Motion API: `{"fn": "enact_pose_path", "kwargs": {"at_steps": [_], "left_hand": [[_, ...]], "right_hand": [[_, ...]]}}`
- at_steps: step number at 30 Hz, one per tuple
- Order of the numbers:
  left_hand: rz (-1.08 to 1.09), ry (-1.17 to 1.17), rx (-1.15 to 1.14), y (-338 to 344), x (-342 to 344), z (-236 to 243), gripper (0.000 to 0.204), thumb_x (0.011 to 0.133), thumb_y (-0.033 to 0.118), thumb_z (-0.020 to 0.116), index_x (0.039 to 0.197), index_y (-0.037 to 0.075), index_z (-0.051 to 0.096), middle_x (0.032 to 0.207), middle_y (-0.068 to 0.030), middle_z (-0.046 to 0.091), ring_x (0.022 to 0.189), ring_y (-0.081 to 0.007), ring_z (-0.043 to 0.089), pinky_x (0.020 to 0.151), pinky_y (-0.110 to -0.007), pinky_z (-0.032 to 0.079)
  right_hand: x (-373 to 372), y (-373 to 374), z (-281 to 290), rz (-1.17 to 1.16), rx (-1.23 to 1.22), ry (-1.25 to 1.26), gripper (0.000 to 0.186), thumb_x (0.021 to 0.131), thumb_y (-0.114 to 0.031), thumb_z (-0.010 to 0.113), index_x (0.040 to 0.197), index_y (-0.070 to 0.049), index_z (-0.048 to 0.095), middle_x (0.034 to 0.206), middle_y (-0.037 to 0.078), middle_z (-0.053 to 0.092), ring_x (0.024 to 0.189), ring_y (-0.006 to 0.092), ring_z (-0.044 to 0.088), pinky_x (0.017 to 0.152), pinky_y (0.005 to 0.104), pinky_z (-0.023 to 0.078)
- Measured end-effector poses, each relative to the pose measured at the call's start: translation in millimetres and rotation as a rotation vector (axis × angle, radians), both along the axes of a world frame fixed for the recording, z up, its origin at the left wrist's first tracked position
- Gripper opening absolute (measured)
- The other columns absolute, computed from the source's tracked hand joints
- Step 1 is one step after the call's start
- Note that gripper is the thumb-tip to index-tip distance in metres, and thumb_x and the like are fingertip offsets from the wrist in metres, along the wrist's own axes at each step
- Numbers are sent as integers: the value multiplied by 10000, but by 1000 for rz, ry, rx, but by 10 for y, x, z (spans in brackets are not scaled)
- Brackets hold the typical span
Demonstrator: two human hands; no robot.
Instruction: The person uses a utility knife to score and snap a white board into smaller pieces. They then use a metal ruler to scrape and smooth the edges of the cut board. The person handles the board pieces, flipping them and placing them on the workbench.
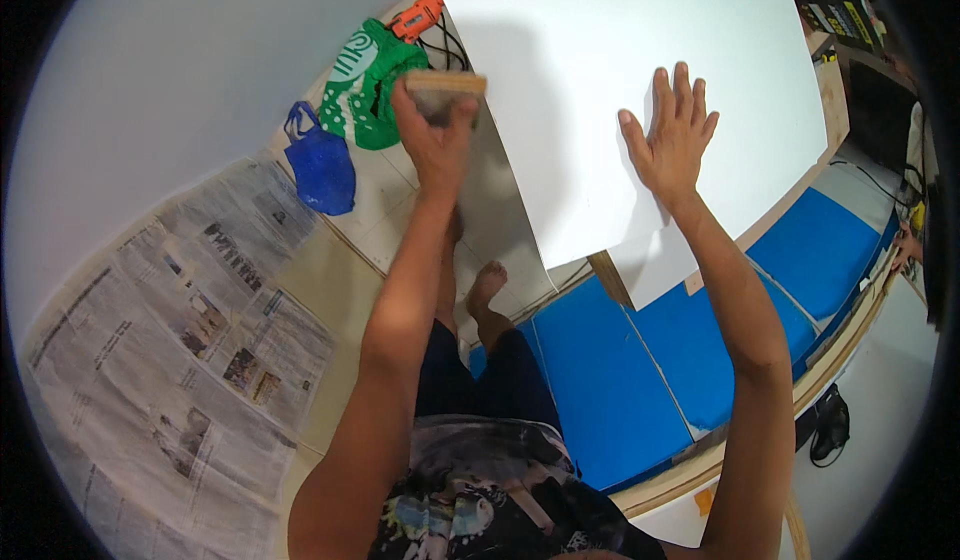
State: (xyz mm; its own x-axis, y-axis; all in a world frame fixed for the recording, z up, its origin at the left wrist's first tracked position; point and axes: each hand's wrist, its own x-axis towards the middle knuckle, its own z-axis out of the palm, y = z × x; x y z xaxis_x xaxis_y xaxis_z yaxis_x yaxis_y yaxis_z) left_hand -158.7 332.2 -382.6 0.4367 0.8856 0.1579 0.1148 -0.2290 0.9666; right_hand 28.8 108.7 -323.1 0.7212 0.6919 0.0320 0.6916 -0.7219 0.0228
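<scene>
Head camera, wide fisheye, left unit of a side-by-side pair; worn on the person's head, looking down.
Vantage: above and on the body side of the left hand (433, 145) and right hand (676, 155), facing steeply downward and somewhat forward over the white board (600, 25) beneath the right; upright, unmirrored. Range: near enough for each hand to show whole, far enough to include the shirt (475, 470) bodyward of both and a bare foot (488, 282) between them, toward the body. Coverage: from newspaper (190, 320), left of the left hand, to blue panels (610, 380), bodyward of the right. Margin: dark, rounded.
</scene>
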Motion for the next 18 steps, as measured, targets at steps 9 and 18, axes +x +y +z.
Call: {"fn": "enact_pose_path", "kwargs": {"at_steps": [9,18], "left_hand": [[-527,255,79,-1990,-1685,198,743,819,408,789,1299,18,377,1141,-178,491,995,-280,555,920,-427,446],[-48,7,-435,-2079,-1300,-137,710,899,470,679,1288,-8,326,1092,-120,439,1056,-241,486,926,-386,424]], "right_hand": [[-28,40,-33,-40,101,-28,817,874,-664,535,1468,-112,433,1577,206,258,1461,472,151,1085,747,95],[-36,50,-26,-29,60,30,806,905,-616,527,1500,-94,375,1593,201,219,1481,442,104,1126,699,69]]}}
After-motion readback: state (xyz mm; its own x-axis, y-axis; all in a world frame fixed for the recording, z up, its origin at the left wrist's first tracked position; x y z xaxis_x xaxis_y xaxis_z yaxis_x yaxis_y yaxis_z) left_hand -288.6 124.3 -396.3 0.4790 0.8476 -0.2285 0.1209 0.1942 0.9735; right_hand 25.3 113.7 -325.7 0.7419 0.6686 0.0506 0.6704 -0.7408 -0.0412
